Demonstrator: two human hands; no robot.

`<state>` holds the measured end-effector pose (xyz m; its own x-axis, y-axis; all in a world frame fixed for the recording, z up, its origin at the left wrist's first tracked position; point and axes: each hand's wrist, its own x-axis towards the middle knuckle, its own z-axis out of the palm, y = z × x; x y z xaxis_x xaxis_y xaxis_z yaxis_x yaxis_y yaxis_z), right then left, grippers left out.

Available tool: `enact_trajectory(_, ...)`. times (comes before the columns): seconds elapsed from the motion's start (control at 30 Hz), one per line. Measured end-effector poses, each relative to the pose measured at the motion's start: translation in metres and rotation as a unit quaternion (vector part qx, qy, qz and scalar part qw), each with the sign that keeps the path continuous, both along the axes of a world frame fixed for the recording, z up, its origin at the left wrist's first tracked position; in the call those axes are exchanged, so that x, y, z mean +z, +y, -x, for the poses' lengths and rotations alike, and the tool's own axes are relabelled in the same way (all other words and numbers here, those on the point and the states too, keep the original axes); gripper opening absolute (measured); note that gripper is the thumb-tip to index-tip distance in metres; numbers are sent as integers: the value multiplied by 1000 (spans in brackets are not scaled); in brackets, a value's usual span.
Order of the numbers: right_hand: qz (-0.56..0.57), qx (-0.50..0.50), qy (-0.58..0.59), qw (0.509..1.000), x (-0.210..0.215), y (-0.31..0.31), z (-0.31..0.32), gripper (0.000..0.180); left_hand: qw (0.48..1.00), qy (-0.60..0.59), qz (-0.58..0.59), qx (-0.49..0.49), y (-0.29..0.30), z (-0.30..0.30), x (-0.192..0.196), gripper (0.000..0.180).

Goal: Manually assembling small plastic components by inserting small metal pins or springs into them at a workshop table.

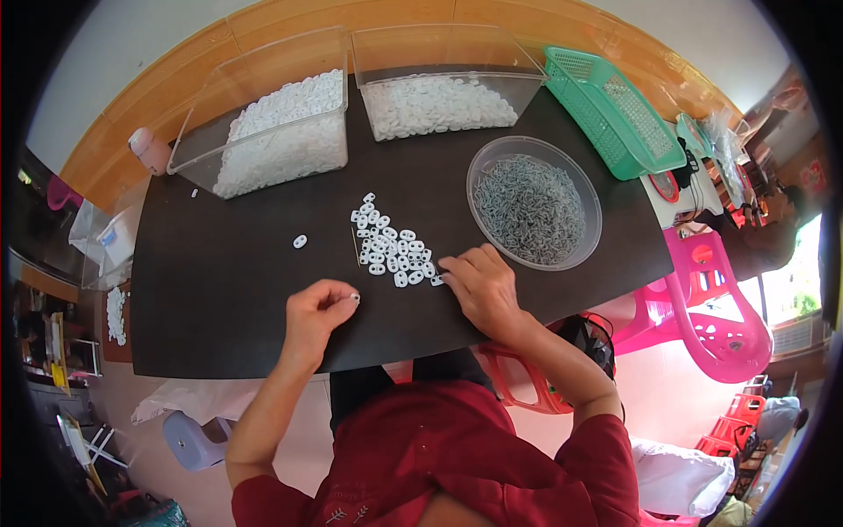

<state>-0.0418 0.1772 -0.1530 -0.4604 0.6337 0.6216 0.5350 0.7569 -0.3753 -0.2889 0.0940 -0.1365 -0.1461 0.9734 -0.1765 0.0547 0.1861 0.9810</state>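
Note:
My left hand (314, 321) is closed in a pinch near the table's front, with a small white plastic piece (355, 298) showing between thumb and forefinger. To its right, my right hand (485, 294) bends its fingers together at the edge of a loose group of white oval two-hole plastic pieces (390, 246). One such piece (436, 281) lies right by those fingertips; whether anything is gripped there is too small to tell. A thin brass-coloured stick (356, 247) lies along the group's left side. Beyond my right hand stands a clear round tub (590, 235) full of small grey metal screws (531, 206).
Two clear bins (345, 140) (448, 53) of white pieces stand along the dark table's (219, 299) back. A green basket (610, 114) sits back right, a pink bottle (149, 151) back left. One stray white piece (300, 241) lies left of the group. A pink plastic chair (716, 307) stands right.

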Motion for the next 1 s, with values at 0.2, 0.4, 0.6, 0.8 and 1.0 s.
enact_trajectory(0.2,10,-27,-46,999,-8,9,17,19,991,-111,-51,51,-25,-12,-9,10)
enact_trajectory(0.4,41,-46,-32,998,-3,7,11,18,992,-90,-70,55,-19,-15,-19,10)
enact_trajectory(0.6,17,-42,-69,997,-1,-4,12,17,960,198,-192,38,-8,-23,-10,9)
enact_trajectory(0.8,19,-40,-86,995,-1,-2,10,18,961,207,-183,24,-3,-21,-15,8)
enact_trajectory(1.0,23,-38,-58,997,-2,2,14,20,968,187,-165,23,-3,-20,-21,10)
